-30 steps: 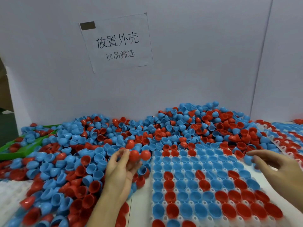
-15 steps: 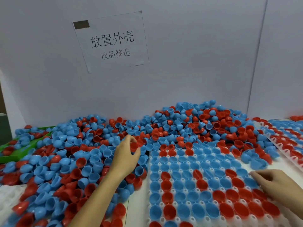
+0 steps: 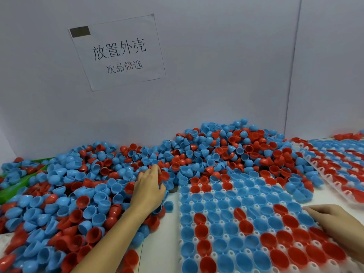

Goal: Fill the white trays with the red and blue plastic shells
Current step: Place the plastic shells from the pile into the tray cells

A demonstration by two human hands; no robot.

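Beside the tray [image 3: 184, 196], shells [image 3: 94, 196] are raked by the left hand [image 3: 147, 191], fingers spread; the right hand [image 3: 334, 221] lies flat. Light and stiff, they are best pinched at the rim.

In front of you lies a white tray [image 3: 199, 240] with round cups, and almost every cup holds a red or blue shell with its opening up. A second white tray [image 3: 332, 178] lies at the far right, also filled with both colours. Behind and to the left, the loose shells [image 3: 197, 152] form a mixed pile against the wall, some upright, some turned over.
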